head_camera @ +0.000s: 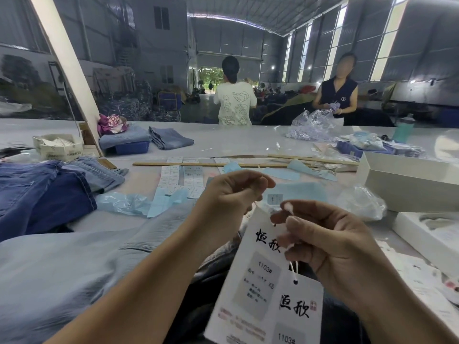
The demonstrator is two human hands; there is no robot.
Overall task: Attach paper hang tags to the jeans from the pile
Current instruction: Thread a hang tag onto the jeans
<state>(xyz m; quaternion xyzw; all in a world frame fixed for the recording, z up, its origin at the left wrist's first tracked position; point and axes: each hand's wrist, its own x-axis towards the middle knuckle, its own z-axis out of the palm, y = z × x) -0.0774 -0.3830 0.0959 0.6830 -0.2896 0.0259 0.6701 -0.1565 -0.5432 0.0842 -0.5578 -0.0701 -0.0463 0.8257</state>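
Cluttered table [236, 142], tag [258, 276] edge cut off

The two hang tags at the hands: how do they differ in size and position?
The larger hang tag is longer and reaches up between the hands; the smaller hang tag hangs lower from a white string below the right hand and overlaps its lower right. The larger shows its grey 1103# label mid-card; the smaller's sits at the bottom edge. Both are white with the same black brush characters.

I see matt white paper hang tags [258, 276] on cotton string [294, 271], crinkled pale denim jeans [74, 264], glossy table [236, 137].
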